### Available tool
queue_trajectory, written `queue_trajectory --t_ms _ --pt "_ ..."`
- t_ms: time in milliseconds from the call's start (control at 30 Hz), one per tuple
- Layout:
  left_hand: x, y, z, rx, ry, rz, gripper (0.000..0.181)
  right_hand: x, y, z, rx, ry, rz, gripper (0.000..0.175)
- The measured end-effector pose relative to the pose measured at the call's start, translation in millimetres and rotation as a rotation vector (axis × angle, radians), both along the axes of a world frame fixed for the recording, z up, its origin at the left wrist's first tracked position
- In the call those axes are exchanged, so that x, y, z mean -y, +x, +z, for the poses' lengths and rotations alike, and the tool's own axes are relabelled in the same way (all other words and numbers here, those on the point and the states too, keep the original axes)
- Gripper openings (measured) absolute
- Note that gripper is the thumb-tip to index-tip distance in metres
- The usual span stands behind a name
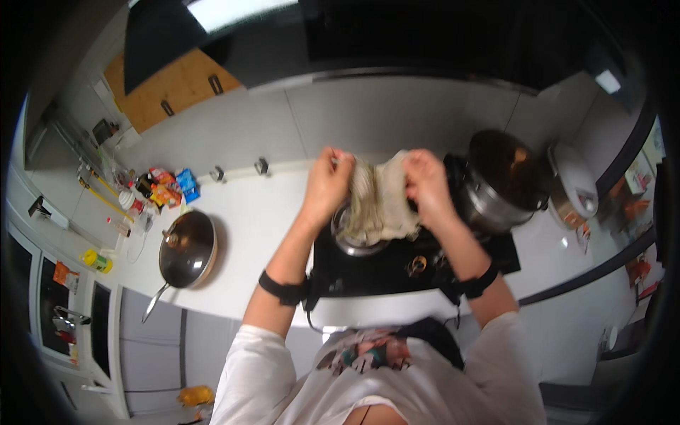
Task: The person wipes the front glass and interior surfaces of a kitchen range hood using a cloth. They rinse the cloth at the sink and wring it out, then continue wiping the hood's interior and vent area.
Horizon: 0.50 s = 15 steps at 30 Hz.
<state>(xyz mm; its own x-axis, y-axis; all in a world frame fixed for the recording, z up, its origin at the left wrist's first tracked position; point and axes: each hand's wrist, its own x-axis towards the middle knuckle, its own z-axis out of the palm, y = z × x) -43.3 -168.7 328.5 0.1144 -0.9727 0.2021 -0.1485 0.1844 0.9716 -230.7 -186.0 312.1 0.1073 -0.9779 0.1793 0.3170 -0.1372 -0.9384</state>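
A crumpled, pale, stained cloth point(380, 202) hangs between my hands above the left side of a black gas cooktop point(366, 276). My left hand point(330, 183) pinches its upper left edge, and my right hand point(426, 186) grips its upper right part. Below the cloth, a round metal burner point(361, 245) is partly hidden. Right of my right hand, a large steel pot point(494, 196) with a glass lid stands on the cooktop's right side. Both wrists wear black straps.
A lidded frying pan point(188, 249) sits on the white counter point(255, 228) at left, its handle towards the front edge. Behind it are bottles and colourful packets point(186, 185). A white-lidded appliance point(574, 180) stands right of the pot. A dark range hood point(425, 42) hangs overhead.
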Motion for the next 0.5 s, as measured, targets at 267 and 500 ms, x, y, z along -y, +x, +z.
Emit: queue_trajectory --t_ms 267,500 --pt "-9 -31 48 0.072 -0.334 -0.082 0.027 -26 0 33 0.115 -0.186 0.036 0.036" --pt "-17 -73 56 0.608 -0.929 -0.17 0.03 -43 1 33 0.78 0.029 0.432 0.084"
